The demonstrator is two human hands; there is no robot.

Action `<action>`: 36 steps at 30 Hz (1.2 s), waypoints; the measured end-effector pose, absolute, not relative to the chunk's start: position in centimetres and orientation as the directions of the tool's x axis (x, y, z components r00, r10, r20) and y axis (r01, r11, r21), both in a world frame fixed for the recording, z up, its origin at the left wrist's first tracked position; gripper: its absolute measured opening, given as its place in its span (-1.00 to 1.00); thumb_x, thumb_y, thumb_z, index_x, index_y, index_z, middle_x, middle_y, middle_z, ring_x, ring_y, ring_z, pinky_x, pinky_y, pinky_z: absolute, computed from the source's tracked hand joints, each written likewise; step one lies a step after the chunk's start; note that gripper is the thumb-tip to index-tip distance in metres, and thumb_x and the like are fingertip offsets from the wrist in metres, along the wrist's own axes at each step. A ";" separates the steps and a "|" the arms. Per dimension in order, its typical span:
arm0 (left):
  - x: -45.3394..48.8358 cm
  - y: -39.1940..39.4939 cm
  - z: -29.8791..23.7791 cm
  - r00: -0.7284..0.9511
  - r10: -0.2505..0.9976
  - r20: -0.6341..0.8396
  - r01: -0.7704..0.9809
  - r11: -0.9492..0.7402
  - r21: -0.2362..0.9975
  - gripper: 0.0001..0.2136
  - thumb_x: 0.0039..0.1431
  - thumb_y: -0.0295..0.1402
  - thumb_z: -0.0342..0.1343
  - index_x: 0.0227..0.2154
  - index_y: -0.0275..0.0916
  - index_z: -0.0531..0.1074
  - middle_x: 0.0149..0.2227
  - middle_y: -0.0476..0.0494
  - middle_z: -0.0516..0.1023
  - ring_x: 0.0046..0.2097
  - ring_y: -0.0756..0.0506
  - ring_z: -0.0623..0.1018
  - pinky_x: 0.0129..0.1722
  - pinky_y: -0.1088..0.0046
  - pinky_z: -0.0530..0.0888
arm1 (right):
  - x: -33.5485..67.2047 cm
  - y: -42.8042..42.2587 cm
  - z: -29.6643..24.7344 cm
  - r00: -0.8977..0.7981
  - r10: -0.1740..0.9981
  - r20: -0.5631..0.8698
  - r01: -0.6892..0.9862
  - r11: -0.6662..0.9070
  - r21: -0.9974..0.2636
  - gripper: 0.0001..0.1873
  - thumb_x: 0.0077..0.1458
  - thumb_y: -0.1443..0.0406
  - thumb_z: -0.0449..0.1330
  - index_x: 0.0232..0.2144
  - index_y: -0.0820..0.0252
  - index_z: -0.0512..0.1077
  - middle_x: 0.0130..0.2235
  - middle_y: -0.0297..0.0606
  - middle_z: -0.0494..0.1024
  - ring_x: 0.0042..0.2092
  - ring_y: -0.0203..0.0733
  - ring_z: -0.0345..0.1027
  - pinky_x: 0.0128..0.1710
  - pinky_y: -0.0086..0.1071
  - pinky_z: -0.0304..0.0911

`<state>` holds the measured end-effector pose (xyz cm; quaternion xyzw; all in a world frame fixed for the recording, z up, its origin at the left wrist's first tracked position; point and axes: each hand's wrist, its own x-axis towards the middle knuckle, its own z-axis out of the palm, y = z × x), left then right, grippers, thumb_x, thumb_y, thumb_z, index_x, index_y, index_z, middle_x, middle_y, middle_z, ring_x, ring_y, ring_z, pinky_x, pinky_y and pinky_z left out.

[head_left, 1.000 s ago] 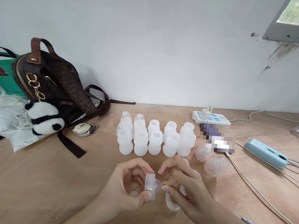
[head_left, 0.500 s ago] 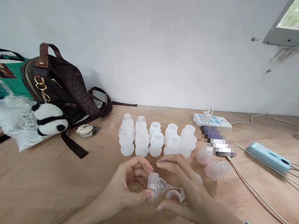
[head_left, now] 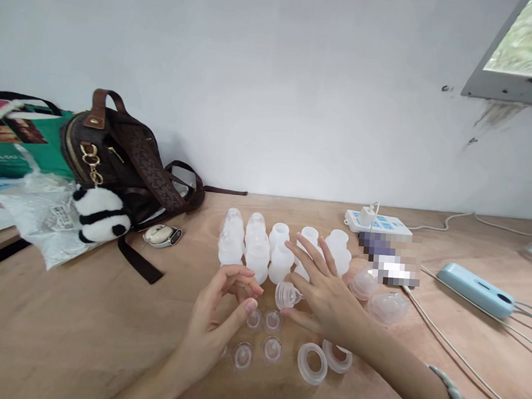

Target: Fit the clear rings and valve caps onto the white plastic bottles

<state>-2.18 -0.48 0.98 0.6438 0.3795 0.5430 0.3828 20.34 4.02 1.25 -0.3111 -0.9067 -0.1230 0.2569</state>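
My right hand (head_left: 332,298) pinches a small clear nipple piece (head_left: 285,294) between thumb and forefinger, its other fingers stretched toward the white bottles (head_left: 281,249). These stand in two rows just beyond it. My left hand (head_left: 221,318) hovers beside the piece with its fingers bent and apart and nothing in them. Below the hands, several small clear nipples (head_left: 273,320) sit on the wooden table (head_left: 79,332). Two translucent rings (head_left: 312,362) lie to their right, under my right forearm.
Two clear domed caps (head_left: 388,308) lie right of the bottles. Behind them are a power strip (head_left: 377,222), cables and a light blue device (head_left: 474,290). At the left stand a brown bag (head_left: 123,153) with a panda charm (head_left: 101,214), a small oval device (head_left: 162,235) and a plastic bag (head_left: 37,214).
My left hand has let go of the clear piece and opened. My right hand has carried it up toward the bottles. The nipples and rings on the table show now.
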 end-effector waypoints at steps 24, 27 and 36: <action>-1.6 0.1 0.6 0.277 0.935 0.220 -0.373 -0.106 0.922 -0.59 0.06 -0.18 0.39 -0.11 -0.13 0.35 -0.18 -0.05 0.49 -0.24 -0.07 0.54 -0.29 0.48 0.50 | 22.9 1.2 5.2 -0.366 0.737 0.568 0.158 0.651 -0.743 -0.68 0.21 0.03 0.28 -0.02 -0.08 0.52 0.12 -0.16 0.51 0.25 0.05 0.33 0.06 -0.12 0.47; -2.1 0.5 1.3 0.203 0.972 0.119 -0.413 -0.025 0.910 -0.61 0.07 -0.17 0.35 -0.10 -0.18 0.39 -0.17 -0.12 0.54 -0.27 -0.12 0.58 -0.35 0.43 0.53 | 23.8 2.1 5.1 -0.305 0.735 0.605 0.365 0.677 -0.639 -0.68 0.22 0.15 0.29 0.02 -0.05 0.47 0.15 -0.15 0.50 0.21 0.05 0.39 0.08 -0.08 0.45; -1.8 0.7 1.3 0.287 0.957 -0.048 -0.419 0.170 0.892 -0.60 0.06 -0.04 0.32 -0.30 -0.34 0.50 -0.43 -0.11 0.56 -0.50 -0.03 0.50 -0.50 0.48 0.44 | 23.6 2.3 2.8 -0.451 0.414 0.791 0.452 0.870 -0.197 -0.56 0.23 0.56 0.11 0.09 0.14 0.39 0.04 -0.09 0.56 0.06 -0.14 0.50 -0.09 -0.35 0.53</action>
